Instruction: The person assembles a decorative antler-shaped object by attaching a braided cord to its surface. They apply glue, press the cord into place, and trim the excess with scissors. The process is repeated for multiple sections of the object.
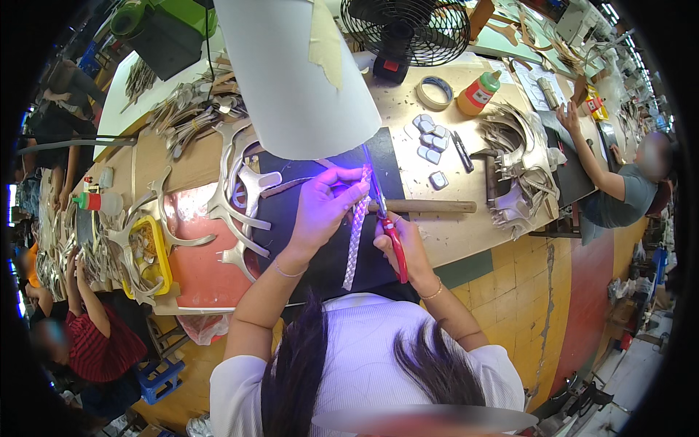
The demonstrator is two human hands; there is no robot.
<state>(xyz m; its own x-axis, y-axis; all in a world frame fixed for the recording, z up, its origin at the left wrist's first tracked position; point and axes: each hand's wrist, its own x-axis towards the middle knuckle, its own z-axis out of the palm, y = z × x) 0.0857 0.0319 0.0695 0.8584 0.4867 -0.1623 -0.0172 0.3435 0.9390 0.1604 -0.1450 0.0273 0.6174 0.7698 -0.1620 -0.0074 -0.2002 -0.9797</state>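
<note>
My left hand pinches a pale braided strap near its upper end, and the rest of the strap hangs down toward me. In my right hand is a pair of scissors with red handles, its blades pointing up and away from me. The blades lie right beside the strap's upper part, under violet-tinted light; whether they touch it I cannot tell. Below both hands lies a black mat. A wooden rod-like handle rests on the table just beyond my right hand.
A white lampshade hangs close above my hands. Around lie silvery cut straps, a red board, a yellow tray, a tape roll, a glue bottle and a black fan. People work at both sides.
</note>
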